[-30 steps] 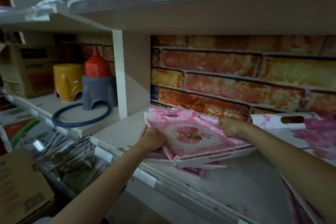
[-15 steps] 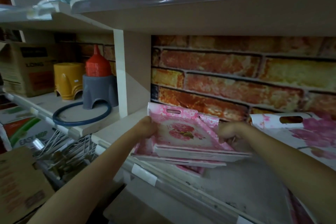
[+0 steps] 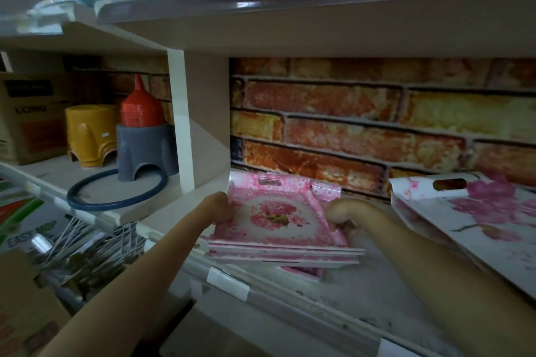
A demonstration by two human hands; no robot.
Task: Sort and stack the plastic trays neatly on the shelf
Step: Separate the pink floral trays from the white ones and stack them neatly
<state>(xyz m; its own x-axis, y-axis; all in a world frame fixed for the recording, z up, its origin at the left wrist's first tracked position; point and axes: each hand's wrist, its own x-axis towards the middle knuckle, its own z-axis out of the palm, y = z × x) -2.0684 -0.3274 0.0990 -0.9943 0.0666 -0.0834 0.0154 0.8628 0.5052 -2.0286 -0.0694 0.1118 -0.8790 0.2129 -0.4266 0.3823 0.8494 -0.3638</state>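
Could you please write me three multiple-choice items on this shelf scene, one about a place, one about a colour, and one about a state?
1. Where does the red plastic funnel sit?
A. On top of the grey plastic stool
B. Inside the blue ring
C. On the pink trays

2. What colour is the plastic stool left of the grey one?
A. Green
B. Yellow
C. White

3. How is the stack of pink floral plastic trays being handled?
A. Nobody touches it
B. One hand only holds it
C. The left hand and right hand hold its opposite sides

Answers: 1 A, the funnel rests on the grey stool's top. 2 B, its body is plainly yellow. 3 C, a hand grips each side of the stack.
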